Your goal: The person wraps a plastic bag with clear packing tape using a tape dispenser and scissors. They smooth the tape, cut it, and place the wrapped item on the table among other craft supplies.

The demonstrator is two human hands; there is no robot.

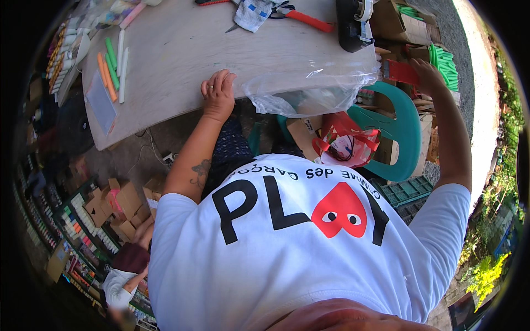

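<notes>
My left hand (219, 95) rests on the near edge of the pale table (171, 66), fingers slightly bent and apart, with nothing visible in them. Off to the right, my right arm stretches past the table's corner, and my right hand (426, 76) is closed on a red flat, rectangular piece (402, 72); its exact kind is unclear. Between the hands, a crumpled clear plastic bag (292, 91) hangs over the table edge. Green candles (111, 58), orange candles (111, 81) and white candles (122, 71) lie on the table's left side, near a clear plastic sleeve (101, 107).
A black tape dispenser (349, 27), orange-handled scissors (306, 18) and a cloth (254, 14) lie at the far side. A teal chair (406, 132) holds a red bag (348, 140). Boxes with green sticks (444, 66) stand right. Another person (124, 276) is at lower left near shelves.
</notes>
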